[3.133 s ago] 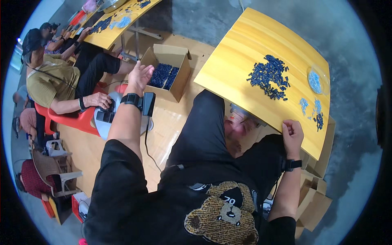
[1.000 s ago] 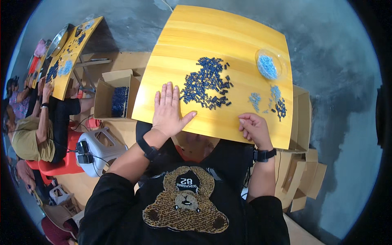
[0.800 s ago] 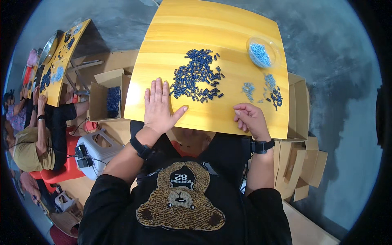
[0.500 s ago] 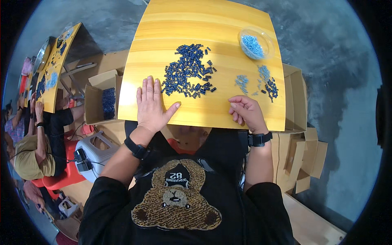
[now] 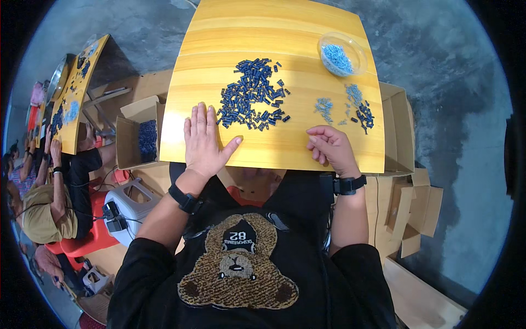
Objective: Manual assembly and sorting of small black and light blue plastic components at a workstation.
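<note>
My left hand (image 5: 204, 140) lies flat on the yellow wooden table (image 5: 263, 151), fingers stretched and thumb spread. Just right of its fingertips is a large loose pile of small dark blue, nearly black plastic pieces (image 5: 246, 98). My right hand (image 5: 333, 148) rests near the table's front edge with its fingers curled in and the thumb against the index finger. Whatever it may hold is hidden. Beyond it lie a small heap of thin light blue-grey pieces (image 5: 324, 108), a similar heap (image 5: 355, 95), and a little cluster of dark pieces (image 5: 364, 117).
A clear round tub (image 5: 357, 60) of light blue pieces stands at the far right. An open carton (image 5: 125, 143) with dark pieces sits left of the table; other cartons (image 5: 399, 134) stand on the right. At the left, people work at another table (image 5: 82, 93).
Both hands hold the same pose on the table. The view has shifted very slightly; the piles look unchanged.
</note>
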The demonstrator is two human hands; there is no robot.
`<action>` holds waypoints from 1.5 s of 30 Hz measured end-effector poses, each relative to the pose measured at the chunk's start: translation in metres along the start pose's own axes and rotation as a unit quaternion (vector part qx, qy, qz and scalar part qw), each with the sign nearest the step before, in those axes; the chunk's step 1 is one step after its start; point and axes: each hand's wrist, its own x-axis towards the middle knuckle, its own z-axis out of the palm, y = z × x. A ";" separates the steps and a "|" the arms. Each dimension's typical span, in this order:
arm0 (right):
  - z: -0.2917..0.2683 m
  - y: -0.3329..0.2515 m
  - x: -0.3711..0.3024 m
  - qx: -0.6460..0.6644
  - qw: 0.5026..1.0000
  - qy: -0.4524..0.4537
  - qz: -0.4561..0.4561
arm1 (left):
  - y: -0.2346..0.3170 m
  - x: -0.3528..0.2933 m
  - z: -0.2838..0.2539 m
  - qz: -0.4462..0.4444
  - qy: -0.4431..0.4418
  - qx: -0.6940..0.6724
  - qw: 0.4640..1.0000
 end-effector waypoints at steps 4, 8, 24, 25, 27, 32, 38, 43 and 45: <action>0.004 -0.008 0.001 -0.002 1.000 -0.001 0.001 | -0.002 -0.001 -0.004 0.000 0.014 -0.009 1.000; 0.009 -0.002 0.002 -0.041 0.999 0.013 0.029 | -0.008 -0.009 -0.005 -0.010 0.006 -0.039 0.999; 0.003 0.006 0.001 -0.024 0.999 0.028 -0.001 | -0.007 -0.008 -0.005 -0.016 0.021 -0.066 0.997; 0.005 0.005 0.001 -0.027 0.999 0.030 0.000 | -0.008 -0.008 -0.004 -0.016 0.024 -0.062 0.998; 0.007 0.006 0.001 -0.027 0.999 0.032 0.004 | -0.010 -0.009 -0.006 -0.016 0.017 -0.065 0.998; 0.011 0.007 -0.003 -0.039 0.998 0.040 -0.008 | -0.010 -0.011 -0.007 -0.018 0.004 -0.068 0.997; 0.011 0.007 -0.004 -0.038 0.998 0.045 -0.004 | -0.008 -0.012 -0.006 -0.022 0.005 -0.063 0.998; 0.010 0.007 -0.003 -0.046 0.998 0.046 -0.005 | -0.008 -0.012 -0.004 -0.020 0.013 -0.065 0.998; 0.009 0.008 -0.003 -0.037 0.998 0.045 -0.004 | -0.008 -0.012 -0.005 -0.020 0.014 -0.066 0.997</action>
